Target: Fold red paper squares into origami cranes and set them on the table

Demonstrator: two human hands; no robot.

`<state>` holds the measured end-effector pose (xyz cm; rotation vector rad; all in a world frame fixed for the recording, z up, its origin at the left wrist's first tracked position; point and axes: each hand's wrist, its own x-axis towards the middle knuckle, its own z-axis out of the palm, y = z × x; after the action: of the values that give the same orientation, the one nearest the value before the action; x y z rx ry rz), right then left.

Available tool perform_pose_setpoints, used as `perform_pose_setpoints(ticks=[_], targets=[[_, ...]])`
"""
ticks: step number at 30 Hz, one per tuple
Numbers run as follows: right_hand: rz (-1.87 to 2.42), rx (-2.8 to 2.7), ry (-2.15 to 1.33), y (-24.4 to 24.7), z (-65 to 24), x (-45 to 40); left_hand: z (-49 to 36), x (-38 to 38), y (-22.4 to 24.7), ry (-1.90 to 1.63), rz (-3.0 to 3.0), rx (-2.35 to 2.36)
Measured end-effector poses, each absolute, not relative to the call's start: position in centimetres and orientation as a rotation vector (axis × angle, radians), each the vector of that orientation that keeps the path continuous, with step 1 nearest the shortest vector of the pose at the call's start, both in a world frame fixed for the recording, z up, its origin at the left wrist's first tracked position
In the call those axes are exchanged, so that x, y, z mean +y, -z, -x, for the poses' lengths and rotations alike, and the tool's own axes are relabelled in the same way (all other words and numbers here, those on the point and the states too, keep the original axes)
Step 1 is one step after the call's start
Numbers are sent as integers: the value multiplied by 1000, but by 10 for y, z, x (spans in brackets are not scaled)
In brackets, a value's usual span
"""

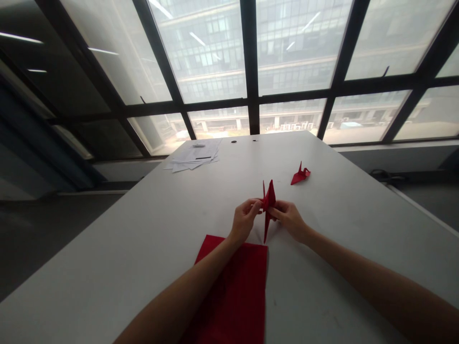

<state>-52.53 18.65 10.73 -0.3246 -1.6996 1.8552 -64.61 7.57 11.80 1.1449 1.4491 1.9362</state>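
Between my two hands is a red origami crane point(270, 195), held above the white table with its pointed parts spread up and down. My left hand point(245, 217) pinches it from the left with thumb and fingers. From the right, my right hand point(289, 219) grips its folded body. The fingertips hide part of the crane's middle. A second red paper crane point(300, 175) rests on the table farther off to the right. Below my left forearm lies red paper point(247, 286), partly covered by that arm.
White paper sheets point(191, 155) lie loosely stacked at the table's far left, with a dark pen-like stick point(203, 157) and a small pale object point(198, 145) on them. The white table point(340, 229) ends near large windows point(215, 52). Dark cables point(389, 177) lie beyond its right edge.
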Motion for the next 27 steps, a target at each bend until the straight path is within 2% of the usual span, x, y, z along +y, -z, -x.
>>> perform_pose_setpoints(ticks=[9, 16, 27], targets=[[314, -1744, -1750, -102, 526, 189, 647, 75, -114, -1894, -994, 1381], [335, -1743, -1743, -102, 526, 188, 648, 77, -110, -2003, -894, 1344], [332, -1742, -1710, -99, 529, 191, 642, 74, -117, -2005, -1231, 1485]])
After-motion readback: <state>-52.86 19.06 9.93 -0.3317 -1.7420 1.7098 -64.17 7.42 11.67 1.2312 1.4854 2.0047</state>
